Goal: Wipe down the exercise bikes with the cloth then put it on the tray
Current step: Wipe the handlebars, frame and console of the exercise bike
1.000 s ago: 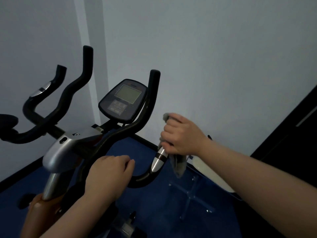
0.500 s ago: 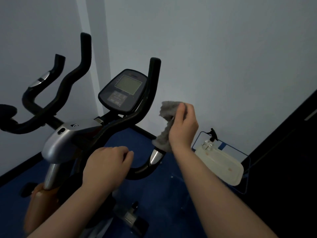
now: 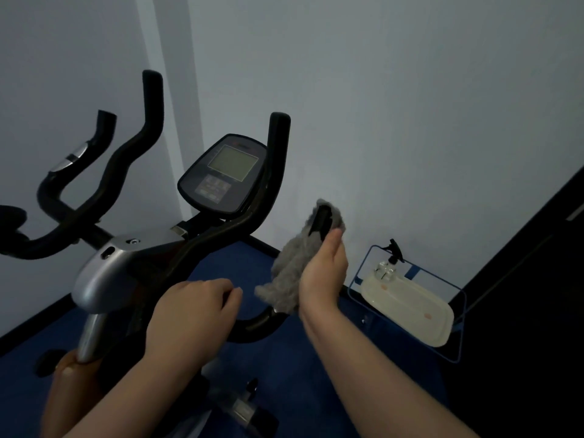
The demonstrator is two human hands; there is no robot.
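A black-and-silver exercise bike [image 3: 132, 267] steadied by the left hand [image 3: 192, 311] curled round its handlebar; on the floor nearby, a white plastic tray [image 3: 407, 311]; the right hand [image 3: 322, 276] grasps a grey fluffy cloth [image 3: 287, 273] wrapped over the handlebar end; likely light, soft, easily bunched.

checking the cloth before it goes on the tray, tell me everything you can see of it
The cloth is grey and fuzzy, like fleece or microfibre, and crumpled rather than folded. It is wrapped round the short right handlebar end, whose black tip shows through near the top. The right hand holds it against the bar; a loose corner hangs at lower left. The left hand does not touch it.
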